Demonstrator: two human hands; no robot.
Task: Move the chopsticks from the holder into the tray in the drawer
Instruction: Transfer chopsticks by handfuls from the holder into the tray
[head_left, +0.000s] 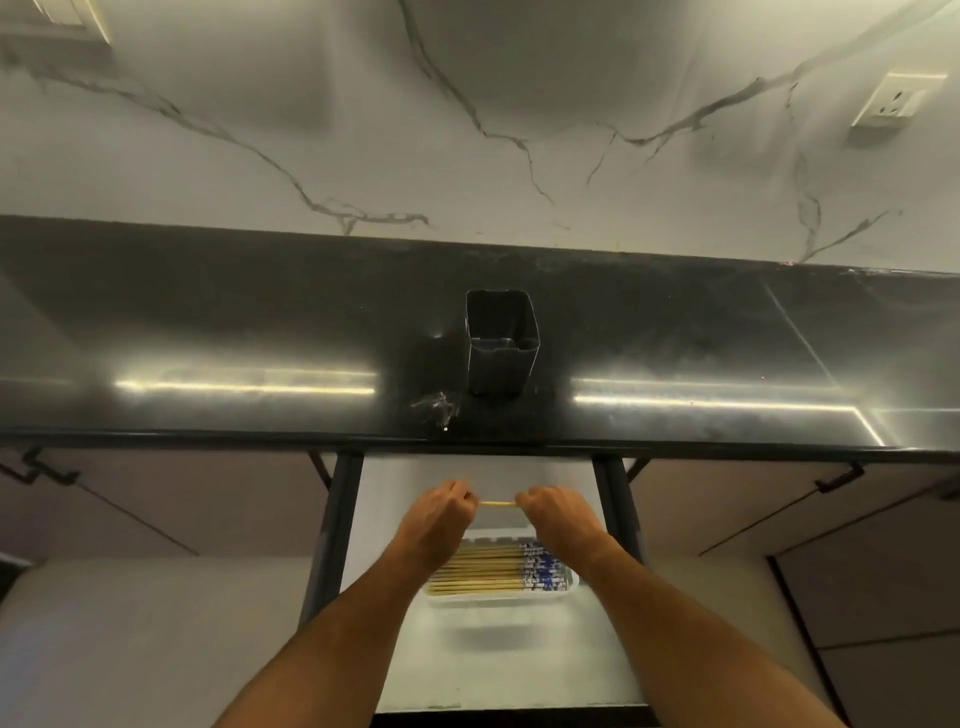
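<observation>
Pinching one end of a thin yellow chopstick (497, 503), the left hand (436, 514) has its fingers closed on it, and the right hand (558, 514) is closed on the other end, so the stick hangs level over the open drawer (395, 493), above the white tray (569, 587) where the other chopsticks (483, 571) lie side by side. The dark holder (501, 348) on the countertop (208, 322) looks empty. The stick seems light, stiff and smooth, liable to roll or slip, so holding near both ends suits lowering it flat, parallel to the rest.
</observation>
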